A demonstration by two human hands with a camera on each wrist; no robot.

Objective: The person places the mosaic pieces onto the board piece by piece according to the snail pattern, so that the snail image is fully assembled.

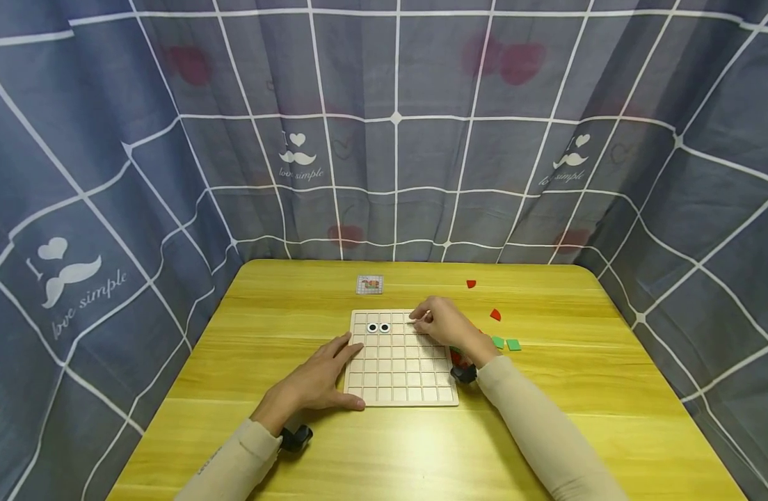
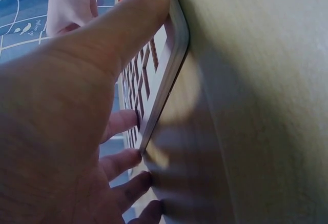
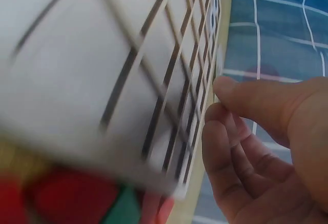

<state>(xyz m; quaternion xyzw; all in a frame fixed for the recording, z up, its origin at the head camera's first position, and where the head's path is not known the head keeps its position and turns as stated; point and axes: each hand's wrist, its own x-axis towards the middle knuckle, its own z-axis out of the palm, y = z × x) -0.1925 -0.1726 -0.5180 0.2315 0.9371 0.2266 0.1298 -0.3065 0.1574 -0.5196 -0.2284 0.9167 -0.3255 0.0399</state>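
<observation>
A pale wooden grid board [image 1: 399, 369] lies flat on the yellow table [image 1: 296, 313]. Two googly eyes [image 1: 378, 327] sit in its far row. My left hand [image 1: 334, 369] rests flat against the board's left edge, with the thumb at the near left corner. In the left wrist view the left hand's fingers [image 2: 123, 124] touch the board rim [image 2: 164, 80]. My right hand [image 1: 421, 318] hovers over the board's far right part with curled fingers. In the right wrist view its thumb [image 3: 246, 98] meets the forefinger beside the board [image 3: 102, 80]. No piece shows between them.
Two red pieces [image 1: 470, 284] [image 1: 495, 314] and two green squares [image 1: 498, 342] [image 1: 513, 344] lie to the right of the board. More red and green pieces [image 1: 457, 356] lie under my right wrist. A small picture card [image 1: 369, 284] sits beyond the board. Checked curtains surround the table.
</observation>
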